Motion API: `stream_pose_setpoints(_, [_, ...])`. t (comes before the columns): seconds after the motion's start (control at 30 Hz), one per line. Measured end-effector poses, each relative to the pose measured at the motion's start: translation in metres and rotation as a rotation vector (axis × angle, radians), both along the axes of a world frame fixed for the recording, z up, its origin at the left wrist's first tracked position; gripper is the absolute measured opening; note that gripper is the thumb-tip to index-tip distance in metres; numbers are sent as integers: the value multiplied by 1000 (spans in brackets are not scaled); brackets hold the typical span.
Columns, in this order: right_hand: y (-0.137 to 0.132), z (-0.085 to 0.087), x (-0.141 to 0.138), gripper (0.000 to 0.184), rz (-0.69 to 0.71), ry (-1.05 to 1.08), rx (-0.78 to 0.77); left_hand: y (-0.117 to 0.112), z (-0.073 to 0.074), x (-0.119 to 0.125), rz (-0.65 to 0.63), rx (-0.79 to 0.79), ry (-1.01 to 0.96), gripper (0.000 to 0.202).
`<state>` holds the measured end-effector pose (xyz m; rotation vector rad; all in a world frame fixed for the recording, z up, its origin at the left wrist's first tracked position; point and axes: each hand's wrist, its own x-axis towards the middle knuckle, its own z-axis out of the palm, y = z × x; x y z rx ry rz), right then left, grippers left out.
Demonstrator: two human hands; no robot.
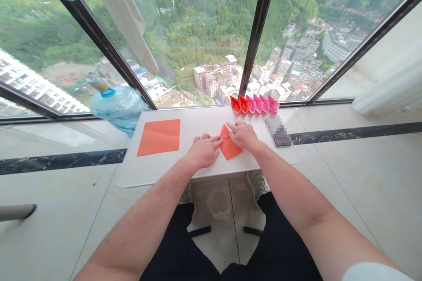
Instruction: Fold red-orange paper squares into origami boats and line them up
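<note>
Under fingers [212, 140], folded paper [231, 150], partly hidden

Folded paper [231, 150]: orange
Flat sheet [159, 137]: orange
Origami row [258, 105]: orange-red and pink
Table [198, 124]: white
Water bottle [116, 104]: translucent blue
Floor strip [356, 134]: black, gold-veined

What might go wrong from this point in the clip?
Two risks stand out. The folded orange paper could shift under the left hand and right hand, leaving a crooked crease. The row of folded paper pieces sits along the table's far edge, so a bump might knock some out of line.
</note>
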<state>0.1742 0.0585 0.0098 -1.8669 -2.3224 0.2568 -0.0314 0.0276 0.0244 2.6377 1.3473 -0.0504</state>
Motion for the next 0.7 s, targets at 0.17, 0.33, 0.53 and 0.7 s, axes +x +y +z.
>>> stream_pose_setpoints(0.17, [-8,-2,8,31,-80,137,48,-4,0,10,102,166,12,33])
stream_pose_setpoints(0.33, [-4,0,8,34,-171,177,3,-4,-9,13,80,160,-33,31])
stream_pose_setpoints(0.53, [2,9,3,42,-386,334,-99,-8,-17,14,35,152,-61,48])
stream_pose_setpoints(0.7, [3,9,3,44,-451,469,-174,-5,-17,13,21,175,-82,42])
